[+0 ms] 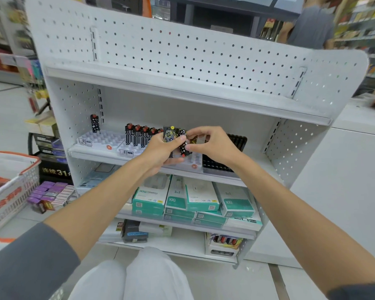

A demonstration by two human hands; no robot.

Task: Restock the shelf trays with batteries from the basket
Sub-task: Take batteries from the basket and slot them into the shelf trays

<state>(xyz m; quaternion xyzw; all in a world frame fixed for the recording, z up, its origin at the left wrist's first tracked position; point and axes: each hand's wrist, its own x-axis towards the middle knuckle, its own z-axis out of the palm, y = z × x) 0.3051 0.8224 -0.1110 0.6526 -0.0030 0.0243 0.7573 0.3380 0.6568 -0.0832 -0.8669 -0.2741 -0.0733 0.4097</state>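
Observation:
My left hand grips a bunch of patterned black batteries in front of the middle shelf. My right hand pinches one battery of that bunch from the right. On the shelf sit white slotted trays: the left tray holds a single upright battery, the second tray holds a row of black-and-white batteries with red caps. A black tray stands to the right, partly hidden by my right hand. The white basket with an orange rim stands on the floor at far left.
The white pegboard shelf unit has a bare top shelf. Teal and white boxes fill the shelf below the trays. Small purple boxes lie on the floor beside the basket. My knees are at the bottom.

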